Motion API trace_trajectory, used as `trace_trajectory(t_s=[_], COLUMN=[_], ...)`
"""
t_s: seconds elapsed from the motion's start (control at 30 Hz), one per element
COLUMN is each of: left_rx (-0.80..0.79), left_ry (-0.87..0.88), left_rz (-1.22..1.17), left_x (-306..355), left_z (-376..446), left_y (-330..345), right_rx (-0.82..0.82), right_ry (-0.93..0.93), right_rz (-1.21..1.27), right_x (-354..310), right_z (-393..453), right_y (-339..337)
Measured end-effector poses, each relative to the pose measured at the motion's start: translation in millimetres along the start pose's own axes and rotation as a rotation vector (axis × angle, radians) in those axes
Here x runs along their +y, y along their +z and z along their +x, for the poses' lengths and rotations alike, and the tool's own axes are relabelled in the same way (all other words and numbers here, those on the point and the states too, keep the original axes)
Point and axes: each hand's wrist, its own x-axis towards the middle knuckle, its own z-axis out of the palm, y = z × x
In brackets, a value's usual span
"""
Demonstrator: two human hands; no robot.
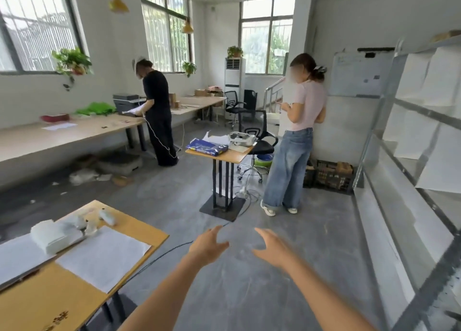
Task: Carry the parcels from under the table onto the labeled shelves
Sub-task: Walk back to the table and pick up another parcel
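My left hand [208, 244] and my right hand [272, 248] reach forward over the grey floor, both empty with fingers spread. Along the right side runs a metal shelf rack [389, 156] with white paper labels [411, 83] hanging on its levels. At the lower left stands a wooden table [139, 231] with white sheets and a stack of white paper on it. Under the long table [74, 133] by the left wall lie a grey parcel [119, 162] and pale bags [82, 176] on the floor.
A person in black stands at the long table. Beside the rack's far end, a person in a pink top and jeans stands. A small stand table [222, 153], a black office chair [262, 143], a black crate [329, 176] and a floor cable [162, 253] are ahead.
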Motion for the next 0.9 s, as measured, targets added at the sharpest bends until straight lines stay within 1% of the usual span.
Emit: trace_trajectory(t_s=[0.13, 0.27, 0.33, 0.4, 0.57, 0.77, 0.9], left_rx=[0.001, 0.041, 0.057, 0.069, 0.108, 0.195, 0.288], left_ry=[-0.034, -0.063, -0.086, -0.096, -0.178, -0.272, -0.369], left_rz=[-0.040, -0.084, -0.100, -0.083, -0.054, -0.030, -0.105], left_x=[-18.5, -31.8, -39.8, -46.5, -84.7, -130.1, -152.3], left_z=[99.8, 190.8, 230.1, 253.4, 336.0, 450.1, 531.3], left_y=[-29.4, -68.2, -82.2, -91.9, -128.5, -181.6, -226.2], right_rx=[-0.030, -0.035, -0.048, -0.050, -0.089, -0.159, -0.211], right_ry=[-0.024, -0.054, -0.087, -0.112, -0.156, -0.262, -0.353], right_rz=[-0.015, -0.012, -0.022, -0.029, 0.046, 0.024, -0.012], right_x=[-23.2, -49.3, -62.3, -75.2, -106.6, -148.5, -184.4], right_z=[110.6, 213.7, 261.1, 290.8, 403.2, 550.0, 653.4], right_y=[-17.6, -34.9, -40.4, -47.3, -53.7, -55.4, -64.2])
